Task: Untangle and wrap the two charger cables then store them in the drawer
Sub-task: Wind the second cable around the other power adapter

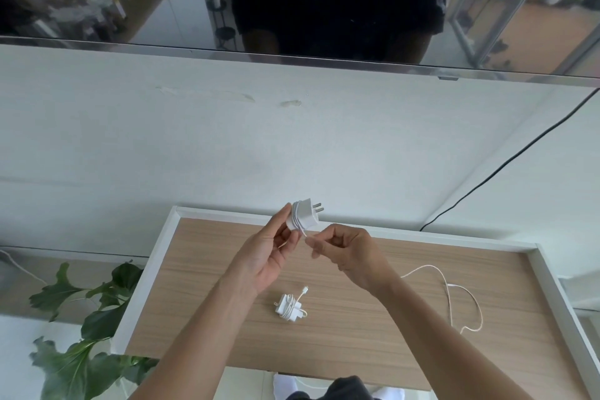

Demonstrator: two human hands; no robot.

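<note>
One wrapped charger [290,307] lies in the open drawer [548,282], done. Above the drawer, the left hand [266,256] grips the second charger [305,217], partly wound. The right hand [347,253] pinches its cable [449,294], whose loose rest seemingly trails across the drawer floor.

No legible text, labels or numbers anywhere.

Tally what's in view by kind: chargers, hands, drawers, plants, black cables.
Chargers: 2, the held charger and the wrapped charger lying in the drawer
Hands: 2, the left hand and the right hand
Drawers: 1, the drawer
Plants: 1, the plant
Black cables: 1, the black cable
Total: 7
</note>
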